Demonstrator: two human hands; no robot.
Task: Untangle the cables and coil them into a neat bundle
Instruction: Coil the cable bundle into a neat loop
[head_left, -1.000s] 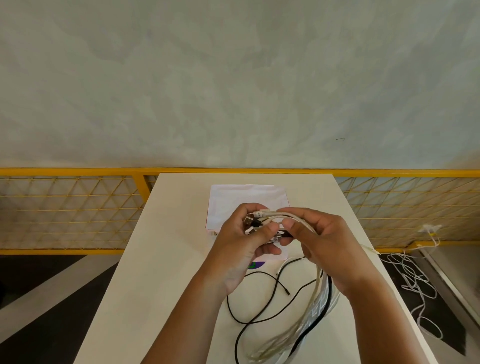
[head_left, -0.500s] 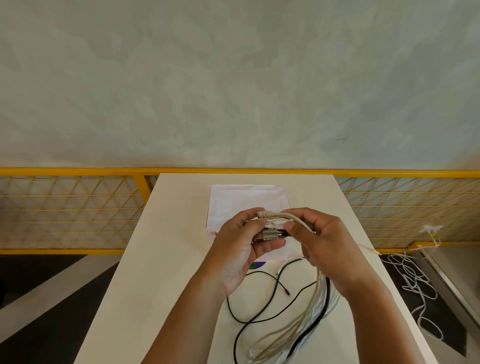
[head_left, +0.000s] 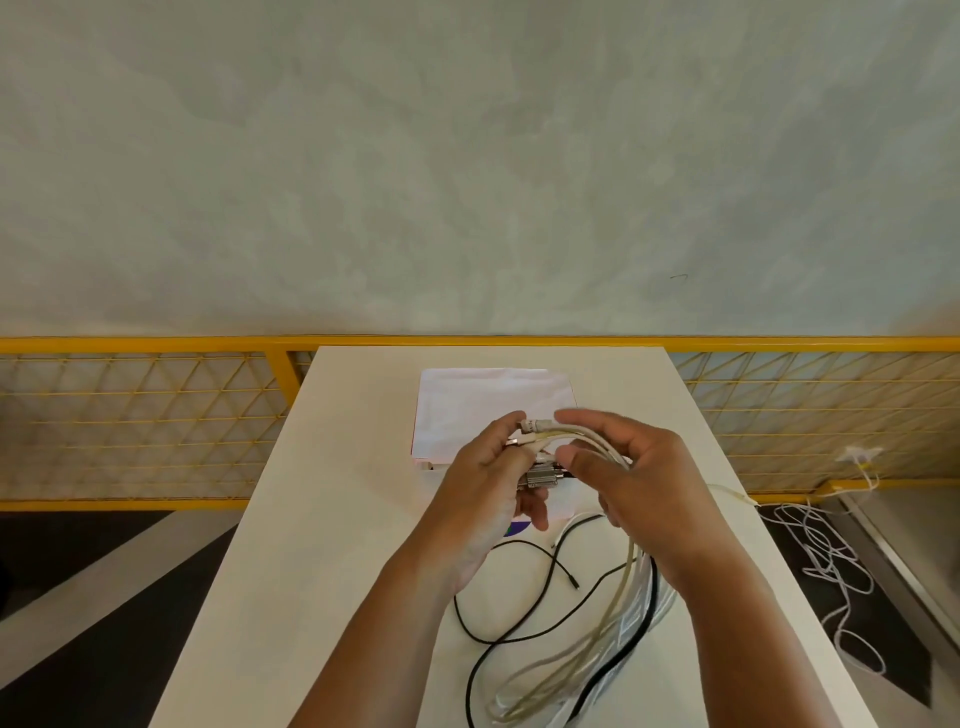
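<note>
White table (head_left: 311, 519), grey wall (head_left: 467, 156) behind. Left hand (head_left: 488, 483) clamps the cable ends (head_left: 540, 427); right hand (head_left: 639, 478) sits just beside them, fingers slack, gripping nothing.

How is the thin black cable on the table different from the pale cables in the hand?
The thin black cable lies loose on the table, untouched; the pale cables are held up at their plug ends by the left hand and droop to the table. The thin black cable is one skinny dark strand; the pale cables are several thicker, light ones bunched together. Neither is coiled yet.
</note>
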